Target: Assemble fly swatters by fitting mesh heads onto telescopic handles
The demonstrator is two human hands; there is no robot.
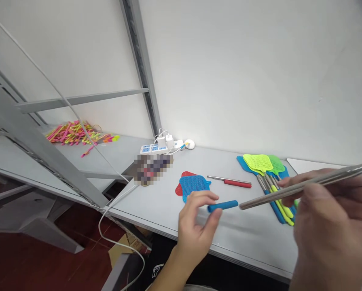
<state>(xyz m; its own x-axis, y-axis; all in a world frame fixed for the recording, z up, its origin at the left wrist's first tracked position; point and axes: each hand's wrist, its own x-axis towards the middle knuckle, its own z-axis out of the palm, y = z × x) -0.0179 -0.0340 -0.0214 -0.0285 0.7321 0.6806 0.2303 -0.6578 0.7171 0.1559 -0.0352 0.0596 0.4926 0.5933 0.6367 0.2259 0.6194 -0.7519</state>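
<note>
My left hand (195,226) pinches a blue handle sleeve (226,205) between thumb and fingers, above the table. My right hand (332,218), closest to the camera, grips a slim silver metal rod (278,195) that slants down to the left. The rod's lower tip appears beside the sleeve's right end; whether they touch I cannot tell. Behind my left hand lie a blue fly swatter head (194,185) and, partly under it, a red swatter head (178,190). A metal rod with a red handle (238,184) rests to their right.
Yellow, green and blue fly swatters (258,163) are piled at the right, partly behind my right hand. A power strip (146,149) with white chargers stands by the wall. A white cable (100,226) hangs over the table edge. Colourful strips (74,133) lie heaped beyond the metal frame (144,72).
</note>
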